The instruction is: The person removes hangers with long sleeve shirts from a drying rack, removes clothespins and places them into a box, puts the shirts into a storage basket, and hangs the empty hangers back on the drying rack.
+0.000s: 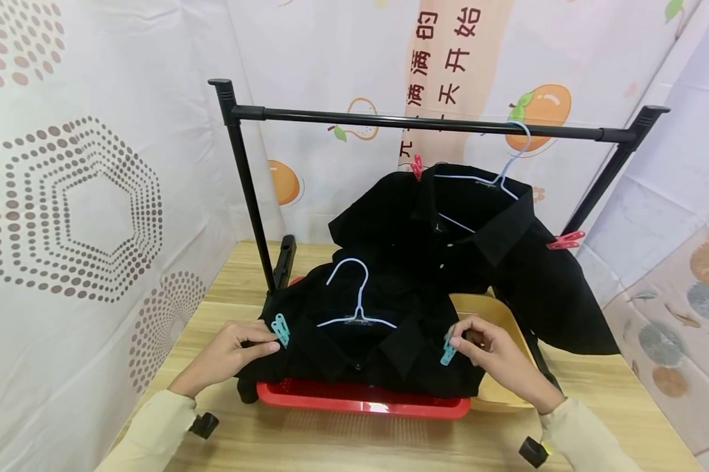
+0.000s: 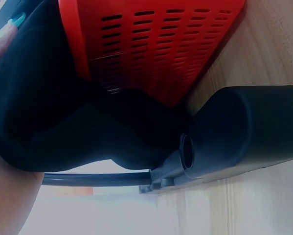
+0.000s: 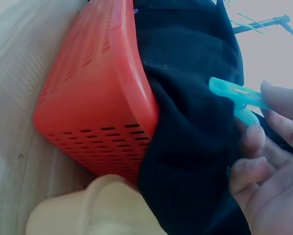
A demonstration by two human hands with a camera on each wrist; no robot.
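Right grip [image 1: 490,351] pinches a blue clip [image 1: 448,351] at one shoulder of the black shirt [image 1: 336,364]. Left grip [image 1: 242,347] touches the opposite shoulder beside another clip [image 1: 281,329]; whether it pinches anything, I cannot tell. With a hanger [image 1: 359,313] in its collar, the shirt lies across the red basket [image 1: 366,406], overhanging both ends, front rim showing.

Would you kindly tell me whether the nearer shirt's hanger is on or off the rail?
The hanger is off: its hook shows against black cloth, clear of the rail.
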